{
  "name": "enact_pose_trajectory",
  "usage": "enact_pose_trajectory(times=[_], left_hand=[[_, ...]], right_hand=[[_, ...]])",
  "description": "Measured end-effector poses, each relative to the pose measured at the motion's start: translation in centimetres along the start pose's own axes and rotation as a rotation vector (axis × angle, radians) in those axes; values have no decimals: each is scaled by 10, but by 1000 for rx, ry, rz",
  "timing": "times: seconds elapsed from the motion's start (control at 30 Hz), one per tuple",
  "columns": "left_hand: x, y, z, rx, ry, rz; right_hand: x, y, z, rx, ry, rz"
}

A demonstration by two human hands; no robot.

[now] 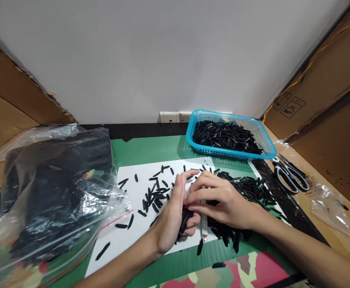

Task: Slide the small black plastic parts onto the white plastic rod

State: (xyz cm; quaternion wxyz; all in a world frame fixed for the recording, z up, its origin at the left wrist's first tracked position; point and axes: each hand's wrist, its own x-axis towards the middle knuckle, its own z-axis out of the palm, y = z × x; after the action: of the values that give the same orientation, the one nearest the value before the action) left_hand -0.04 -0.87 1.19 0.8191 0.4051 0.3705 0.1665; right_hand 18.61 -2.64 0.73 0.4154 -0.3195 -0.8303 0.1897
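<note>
My left hand (171, 214) is curled around a bunch of thin black strips (184, 224), held above a white sheet (111, 240). Over it, my right hand (226, 196) has its thumb and fingers drawn together at the top of the bunch; what sits between those fingertips is hidden. Loose black strips (155, 196) lie scattered on the sheet, left of my hands. A dense pile of the same strips (253, 188) spreads out beneath and beyond my right hand.
At the back right stands a blue plastic basket (232, 154) filled with black strips. Scissors (289, 178) lie right of it, near a small clear bag (328, 208). A large zip bag (61, 180) of dark material covers the left side. Cardboard (334, 120) flanks the table.
</note>
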Motion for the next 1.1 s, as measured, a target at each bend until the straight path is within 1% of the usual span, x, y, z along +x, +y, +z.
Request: enact_pose_trajectory(times=[0.07,0.2,0.37,0.47,0.6,0.77,0.9,1.0,1.1], left_hand=[[0,0,2,7,26,-18],[0,-1,5,27,76,-15],[3,-2,5,39,71,-12],[5,-3,4,-2,59,16],[6,-4,2,-76,74,89],[7,-4,-1,-70,34,135],[7,-4,-2,-61,-18,171],[7,-4,-2,-61,-14,182],[8,-4,-2,-49,-12,199]], right_hand=[[0,-1,3,-25,-7,-31],[1,-1,6,-178,-7,-119],[3,-1,9,-192,-43,-104],[1,1,7,-203,-16,-109],[-1,5,-3,-212,87,-29],[-1,5,-19,-52,183,131],[-1,6,-21,8,193,170],[-2,9,-20,24,182,181],[-2,10,-20,27,184,160]])
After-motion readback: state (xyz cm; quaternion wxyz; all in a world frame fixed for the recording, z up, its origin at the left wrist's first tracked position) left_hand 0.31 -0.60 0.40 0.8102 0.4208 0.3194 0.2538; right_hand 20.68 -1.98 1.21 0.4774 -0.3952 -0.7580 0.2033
